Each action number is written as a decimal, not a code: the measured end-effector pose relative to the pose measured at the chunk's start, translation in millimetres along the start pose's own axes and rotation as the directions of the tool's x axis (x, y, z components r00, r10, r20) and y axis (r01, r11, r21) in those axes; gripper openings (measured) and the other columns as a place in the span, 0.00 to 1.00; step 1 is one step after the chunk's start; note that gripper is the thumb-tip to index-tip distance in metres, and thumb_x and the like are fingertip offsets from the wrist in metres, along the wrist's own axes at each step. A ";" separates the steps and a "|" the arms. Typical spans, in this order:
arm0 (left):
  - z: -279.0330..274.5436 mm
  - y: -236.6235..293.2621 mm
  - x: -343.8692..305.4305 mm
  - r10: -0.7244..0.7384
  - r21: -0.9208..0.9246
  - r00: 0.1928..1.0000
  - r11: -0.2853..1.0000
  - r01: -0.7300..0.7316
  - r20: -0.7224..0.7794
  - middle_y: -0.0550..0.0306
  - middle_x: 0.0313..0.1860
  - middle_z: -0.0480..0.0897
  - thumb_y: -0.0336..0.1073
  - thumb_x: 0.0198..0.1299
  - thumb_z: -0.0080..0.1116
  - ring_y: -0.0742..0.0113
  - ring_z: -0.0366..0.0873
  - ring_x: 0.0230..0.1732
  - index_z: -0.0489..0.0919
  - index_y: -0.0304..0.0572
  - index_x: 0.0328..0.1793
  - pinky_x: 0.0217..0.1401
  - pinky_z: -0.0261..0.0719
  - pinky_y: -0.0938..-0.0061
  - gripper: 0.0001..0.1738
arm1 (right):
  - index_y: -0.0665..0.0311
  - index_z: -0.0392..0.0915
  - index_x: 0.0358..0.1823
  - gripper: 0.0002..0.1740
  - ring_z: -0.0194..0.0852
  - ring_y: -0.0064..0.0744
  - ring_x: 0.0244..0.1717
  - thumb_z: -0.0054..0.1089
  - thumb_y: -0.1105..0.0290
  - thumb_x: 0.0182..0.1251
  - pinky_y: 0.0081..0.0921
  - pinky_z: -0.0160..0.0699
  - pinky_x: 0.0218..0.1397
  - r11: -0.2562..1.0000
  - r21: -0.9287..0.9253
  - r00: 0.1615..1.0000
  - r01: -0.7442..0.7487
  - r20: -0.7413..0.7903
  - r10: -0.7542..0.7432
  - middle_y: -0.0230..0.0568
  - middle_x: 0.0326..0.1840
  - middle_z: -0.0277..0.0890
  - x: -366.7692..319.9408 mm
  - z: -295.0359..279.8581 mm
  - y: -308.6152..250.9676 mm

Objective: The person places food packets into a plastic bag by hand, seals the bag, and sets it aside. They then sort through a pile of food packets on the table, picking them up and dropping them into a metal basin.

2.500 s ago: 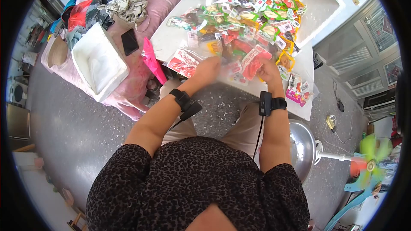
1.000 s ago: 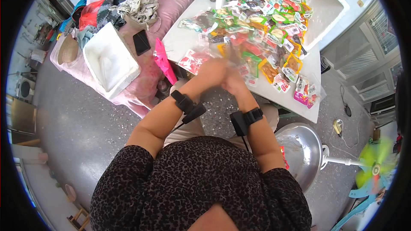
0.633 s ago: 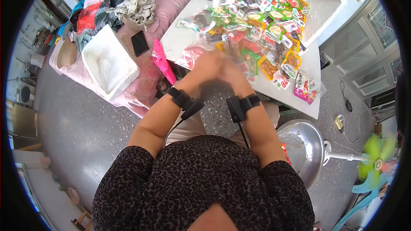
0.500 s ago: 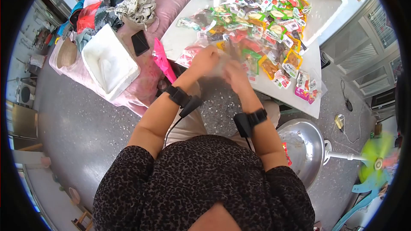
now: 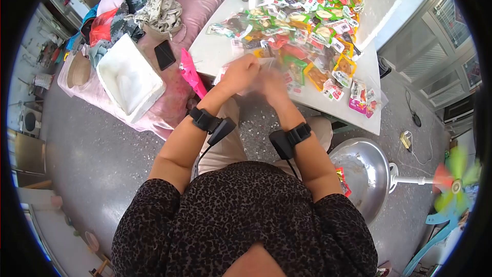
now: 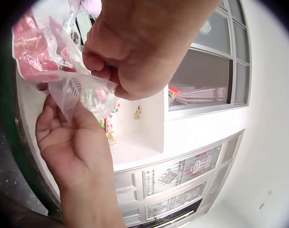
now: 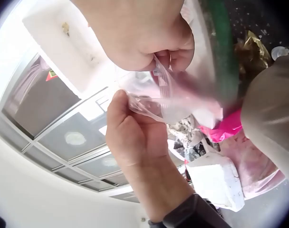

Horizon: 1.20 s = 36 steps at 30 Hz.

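Table [image 5: 210, 54] here is white and sits in the upper middle of the head view. It's buried under a big heap of colourful snack packets [image 5: 307, 20] spilling out of a white foam box [image 5: 382, 0] at the top. Left of it there's a pink bed with another foam box [image 5: 128, 79] and a phone [image 5: 165, 54] on it. A metal basin [image 5: 361, 174] and a green fan [image 5: 453, 184] stand on the grey floor at lower right.

Both hands meet at the table's near edge. The left hand [image 5: 240, 73] and right hand [image 5: 273, 86] each pinch the mouth of a clear plastic bag [image 6: 82, 92] with red packets inside.

Compared with 2.5 s ago, the hands were spread apart over the pile, and now they're right together on the bag.
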<state>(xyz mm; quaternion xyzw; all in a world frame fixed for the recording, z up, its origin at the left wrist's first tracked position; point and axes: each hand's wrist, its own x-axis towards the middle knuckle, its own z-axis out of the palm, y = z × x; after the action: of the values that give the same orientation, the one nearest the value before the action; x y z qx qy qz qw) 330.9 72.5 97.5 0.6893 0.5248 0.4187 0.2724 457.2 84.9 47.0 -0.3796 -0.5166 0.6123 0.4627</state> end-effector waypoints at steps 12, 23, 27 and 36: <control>27.1 57.5 -55.3 -0.179 -0.487 0.972 0.842 0.232 0.152 0.64 0.25 0.72 0.27 0.54 0.45 0.82 0.67 0.28 0.68 0.37 0.31 0.29 0.66 0.87 0.02 | 0.63 0.67 0.28 0.05 0.66 0.18 0.24 0.47 0.69 0.55 0.14 0.64 0.21 0.974 0.172 0.985 -0.147 0.118 0.128 0.32 0.24 0.67 -59.7 -19.4 -74.7; 68.3 79.1 -83.1 0.206 -0.193 0.973 0.964 -0.183 0.103 0.58 0.28 0.71 0.29 0.50 0.49 0.74 0.69 0.26 0.71 0.38 0.34 0.29 0.67 0.82 0.05 | 0.67 0.70 0.29 0.09 0.67 0.21 0.26 0.48 0.68 0.55 0.17 0.66 0.23 0.948 0.273 0.986 -0.161 0.083 0.144 0.34 0.26 0.69 -101.7 -48.7 -68.4; 76.4 88.6 -89.7 0.319 -0.223 0.916 0.937 -0.268 0.241 0.56 0.29 0.70 0.28 0.46 0.52 0.69 0.68 0.29 0.71 0.37 0.33 0.31 0.67 0.78 0.07 | 0.68 0.71 0.27 0.08 0.66 0.19 0.26 0.49 0.69 0.53 0.15 0.65 0.27 0.976 0.150 0.987 -0.159 0.004 0.160 0.34 0.24 0.69 -122.7 -64.8 -74.0; 106.3 109.6 -95.1 0.436 -0.436 0.712 0.877 -0.200 0.551 0.56 0.30 0.72 0.30 0.46 0.54 0.68 0.70 0.31 0.71 0.36 0.35 0.35 0.68 0.79 0.09 | 0.67 0.72 0.27 0.06 0.65 0.20 0.31 0.48 0.72 0.54 0.18 0.65 0.32 0.932 -0.360 0.948 -0.045 -0.310 -0.074 0.33 0.29 0.67 -207.9 -128.4 -82.4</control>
<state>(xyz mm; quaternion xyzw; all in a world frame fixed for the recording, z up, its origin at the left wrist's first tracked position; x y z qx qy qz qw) 467.6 -44.2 105.9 0.8113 0.1912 0.2878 0.4716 651.5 -75.2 102.5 -0.5480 -0.5420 0.4338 0.4666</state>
